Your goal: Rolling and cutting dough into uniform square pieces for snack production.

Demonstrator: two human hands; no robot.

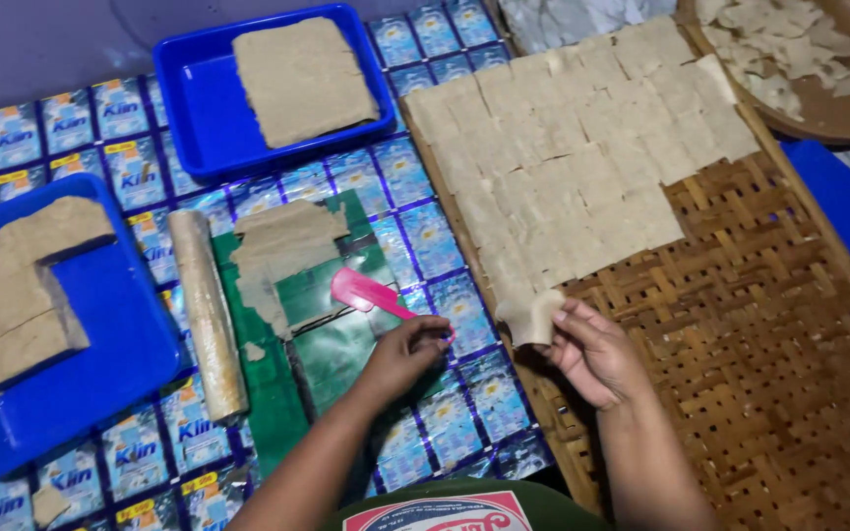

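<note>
My right hand [592, 352] pinches a thin beige square of dough [533, 317] at the near left edge of a woven bamboo tray [779, 324]. Rows of the same dough squares [582, 147] cover the tray's far left part. My left hand [407, 352] grips the handle of a pink plastic scraper [364, 292], whose blade rests on a green plastic sheet [322, 334]. A ragged remnant of rolled dough [282, 246] lies on that sheet, just beyond the scraper.
A dough-coated rolling pin [207, 313] lies left of the green sheet. Two blue trays hold dough slabs, one at the left [100, 374] and one at the back [194, 118]. A brown bowl of dough scraps [838, 108] sits far right. A mat of blue sachets [445, 256] covers the floor.
</note>
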